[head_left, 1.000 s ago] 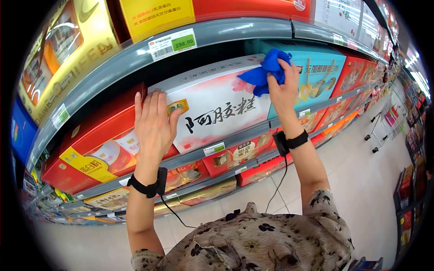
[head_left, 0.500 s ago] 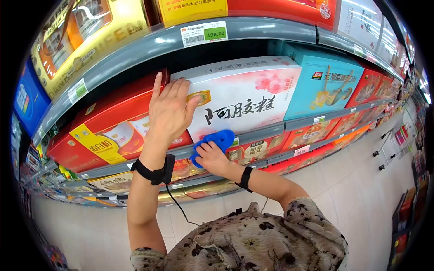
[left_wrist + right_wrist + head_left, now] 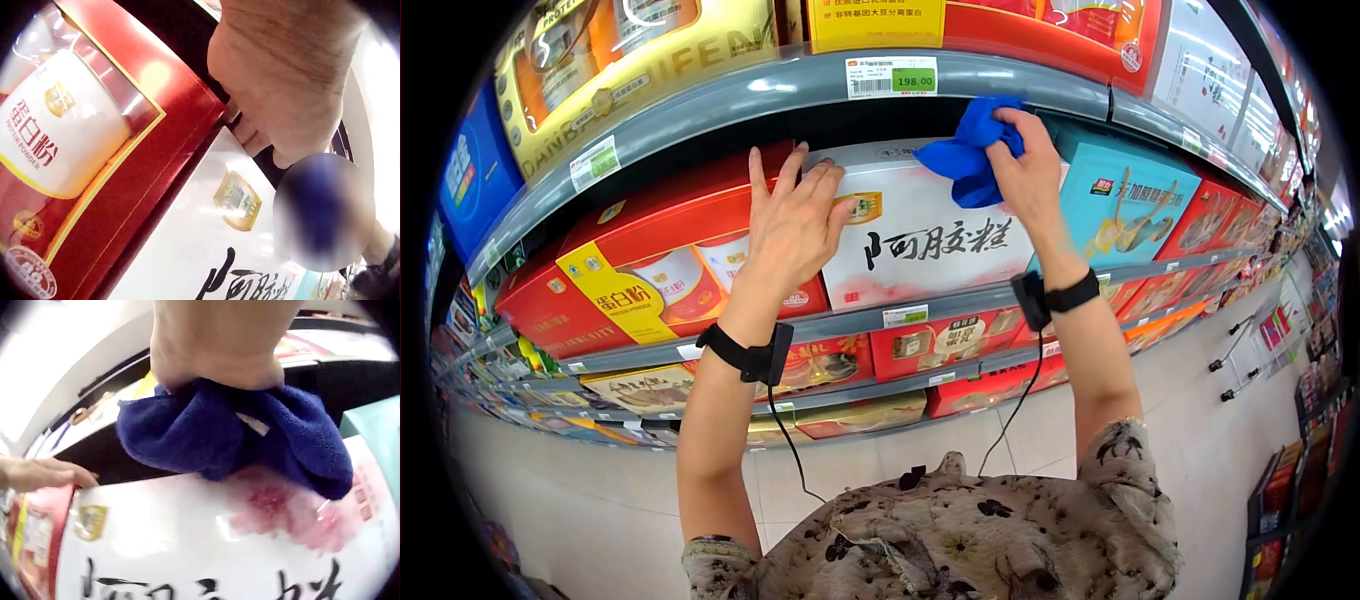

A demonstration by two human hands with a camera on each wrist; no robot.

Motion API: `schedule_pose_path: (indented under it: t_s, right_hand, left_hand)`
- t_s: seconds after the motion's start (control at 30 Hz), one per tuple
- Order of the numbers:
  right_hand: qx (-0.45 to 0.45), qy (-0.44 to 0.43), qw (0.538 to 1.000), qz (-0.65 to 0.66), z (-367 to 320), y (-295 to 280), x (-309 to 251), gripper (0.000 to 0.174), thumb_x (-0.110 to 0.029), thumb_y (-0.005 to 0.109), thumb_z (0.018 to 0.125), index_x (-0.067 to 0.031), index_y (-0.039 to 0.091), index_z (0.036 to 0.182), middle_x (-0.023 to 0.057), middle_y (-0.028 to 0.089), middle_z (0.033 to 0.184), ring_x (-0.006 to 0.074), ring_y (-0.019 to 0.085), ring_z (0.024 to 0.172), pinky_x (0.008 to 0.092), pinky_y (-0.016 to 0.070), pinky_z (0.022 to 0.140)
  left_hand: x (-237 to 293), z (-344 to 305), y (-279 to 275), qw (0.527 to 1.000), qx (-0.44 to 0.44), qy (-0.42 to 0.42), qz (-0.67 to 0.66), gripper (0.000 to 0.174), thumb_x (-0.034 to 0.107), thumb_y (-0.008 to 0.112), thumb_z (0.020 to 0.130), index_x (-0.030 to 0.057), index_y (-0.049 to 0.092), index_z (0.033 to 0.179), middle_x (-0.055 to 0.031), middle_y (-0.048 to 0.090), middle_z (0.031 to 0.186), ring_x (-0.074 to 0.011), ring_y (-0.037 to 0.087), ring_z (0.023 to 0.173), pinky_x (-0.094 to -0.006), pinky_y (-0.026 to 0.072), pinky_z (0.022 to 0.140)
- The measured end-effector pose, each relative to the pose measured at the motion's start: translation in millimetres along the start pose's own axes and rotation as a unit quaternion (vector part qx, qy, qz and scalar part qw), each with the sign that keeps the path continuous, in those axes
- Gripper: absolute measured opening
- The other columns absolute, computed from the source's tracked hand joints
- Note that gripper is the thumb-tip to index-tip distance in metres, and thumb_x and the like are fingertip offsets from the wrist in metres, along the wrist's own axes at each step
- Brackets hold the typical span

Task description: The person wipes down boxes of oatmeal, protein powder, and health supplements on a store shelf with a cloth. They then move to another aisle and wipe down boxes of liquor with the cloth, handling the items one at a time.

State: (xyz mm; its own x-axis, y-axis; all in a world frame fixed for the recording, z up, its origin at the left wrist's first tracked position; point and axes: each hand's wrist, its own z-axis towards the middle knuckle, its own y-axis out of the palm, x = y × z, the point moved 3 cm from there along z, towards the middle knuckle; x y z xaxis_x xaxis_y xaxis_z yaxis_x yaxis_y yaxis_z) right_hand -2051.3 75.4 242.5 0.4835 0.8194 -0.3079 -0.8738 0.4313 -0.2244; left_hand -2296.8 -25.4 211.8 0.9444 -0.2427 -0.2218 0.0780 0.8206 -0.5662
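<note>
A white box (image 3: 920,240) with black characters and pink blossoms stands on the shelf between a red box (image 3: 650,225) and a teal box (image 3: 1125,205). My left hand (image 3: 792,228) rests with fairly straight fingers at the top edge where the red and white boxes meet; the left wrist view shows the palm side (image 3: 281,81) over that corner. In my right hand (image 3: 1032,180) is a bunched blue cloth (image 3: 975,150), gripped at the white box's upper right part. The right wrist view shows the cloth (image 3: 231,431) hanging in folds over the box's top edge.
A grey shelf edge (image 3: 770,88) with price tags runs just above the hands, with yellow and red boxes over it. Lower shelves hold more boxes (image 3: 945,340). Cables hang from both wrists. A cart (image 3: 1250,350) stands on the aisle floor at the right.
My right hand and the cloth have moved up from the white box's lower left edge to its upper right. The left hand stays at the boxes' top edge, its fingers more spread.
</note>
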Motion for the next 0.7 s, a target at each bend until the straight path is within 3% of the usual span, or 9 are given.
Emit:
schedule_pose_path:
  t_s: [0.03, 0.13, 0.23, 0.37, 0.43, 0.5, 0.53, 0.63, 0.7]
  right_hand:
    - [-0.061, 0.058, 0.996, -0.029, 4.5, 5.6, 8.5, 0.031, -0.023, 0.064, 0.076, -0.0092, 0.064, 0.104, 0.0173, 0.062, 0.105, 0.0364, 0.058, 0.100, 0.0430, 0.0469, 0.085]
    - [-0.170, 0.039, 0.964, -0.203, 3.5, 22.2, -1.9, 0.045, -0.045, 0.065, 0.076, -0.0139, 0.065, 0.109, 0.0155, 0.063, 0.103, 0.0359, 0.059, 0.099, 0.0458, 0.0465, 0.086]
    - [-0.217, -0.010, 0.954, -0.204, 5.5, 42.8, -23.0, 0.041, -0.041, 0.066, 0.074, -0.0145, 0.067, 0.105, 0.0146, 0.063, 0.101, 0.0337, 0.060, 0.097, 0.0478, 0.0463, 0.082]
    - [-0.218, -0.062, 0.952, -0.204, -4.5, 80.8, -69.2, 0.035, -0.033, 0.066, 0.072, -0.0119, 0.066, 0.100, 0.0143, 0.062, 0.103, 0.0311, 0.059, 0.096, 0.0457, 0.0449, 0.080]
    - [-0.170, -0.152, 0.957, -0.181, -27.6, 91.5, -100.8, 0.029, -0.025, 0.063, 0.073, -0.0093, 0.064, 0.097, 0.0159, 0.059, 0.108, 0.0319, 0.055, 0.098, 0.0460, 0.0427, 0.080]
    - [-0.031, -0.249, 0.947, -0.199, -55.4, 114.8, -109.6, 0.030, -0.018, 0.062, 0.070, -0.0106, 0.061, 0.099, 0.0158, 0.054, 0.112, 0.0312, 0.053, 0.099, 0.0423, 0.0402, 0.076]
    - [-0.029, -0.266, 0.949, -0.167, -67.9, 117.0, -116.6, 0.028, -0.015, 0.059, 0.070, -0.0091, 0.061, 0.098, 0.0194, 0.054, 0.113, 0.0327, 0.053, 0.099, 0.0436, 0.0401, 0.078]
    - [-0.103, -0.290, 0.943, -0.127, -112.9, 129.0, -119.5, 0.027, -0.018, 0.056, 0.074, -0.0088, 0.063, 0.098, 0.0212, 0.051, 0.121, 0.0351, 0.049, 0.108, 0.0463, 0.0395, 0.085]
    - [-0.209, -0.313, 0.919, -0.113, -149.4, 139.4, -114.9, 0.024, -0.020, 0.056, 0.075, -0.0095, 0.064, 0.095, 0.0195, 0.050, 0.124, 0.0349, 0.047, 0.112, 0.0476, 0.0388, 0.088]
  left_hand:
    - [-3.3, 1.5, -0.8, 1.000, -0.019, 0.004, 0.011, 0.034, 0.028, 0.052, 0.091, 0.0047, 0.057, 0.115, -0.0105, 0.059, 0.120, -0.0303, 0.042, 0.126, -0.0594, 0.0117, 0.110]
    - [-19.1, 3.1, -1.5, 0.999, -0.024, -0.001, 0.033, 0.033, 0.027, 0.052, 0.091, 0.0083, 0.058, 0.117, -0.0090, 0.057, 0.124, -0.0307, 0.038, 0.130, -0.0600, 0.0089, 0.110]
    - [-30.9, 5.3, -5.0, 0.998, -0.046, -0.039, 0.033, 0.029, 0.025, 0.052, 0.091, 0.0099, 0.059, 0.115, -0.0093, 0.059, 0.120, -0.0295, 0.040, 0.129, -0.0603, 0.0094, 0.110]
    - [-38.7, 15.0, -7.5, 0.994, -0.082, -0.047, -0.061, 0.032, 0.029, 0.043, 0.096, 0.0086, 0.057, 0.116, -0.0104, 0.061, 0.116, -0.0292, 0.048, 0.120, -0.0607, 0.0114, 0.110]
    - [-43.2, 19.5, -9.3, 0.990, -0.082, -0.061, -0.097, 0.034, 0.032, 0.040, 0.097, 0.0085, 0.056, 0.117, -0.0094, 0.062, 0.115, -0.0292, 0.053, 0.115, -0.0615, 0.0133, 0.109]
    - [-48.5, 21.5, -9.7, 0.983, -0.108, -0.078, -0.130, 0.041, 0.036, 0.032, 0.099, 0.0084, 0.055, 0.118, -0.0085, 0.061, 0.116, -0.0298, 0.055, 0.111, -0.0604, 0.0138, 0.109]
    - [-47.7, 23.5, -11.1, 0.977, -0.101, -0.091, -0.162, 0.047, 0.042, 0.030, 0.098, 0.0076, 0.055, 0.119, -0.0104, 0.063, 0.113, -0.0310, 0.056, 0.109, -0.0588, 0.0140, 0.110]
    - [-43.8, 31.8, -9.1, 0.975, -0.119, -0.103, -0.158, 0.051, 0.047, 0.031, 0.097, 0.0078, 0.055, 0.120, -0.0129, 0.065, 0.107, -0.0317, 0.057, 0.108, -0.0574, 0.0146, 0.110]
    - [-35.8, 36.7, -11.7, 0.976, -0.146, -0.101, -0.128, 0.055, 0.047, 0.027, 0.098, 0.0072, 0.058, 0.119, -0.0161, 0.063, 0.108, -0.0321, 0.055, 0.108, -0.0535, 0.0131, 0.112]
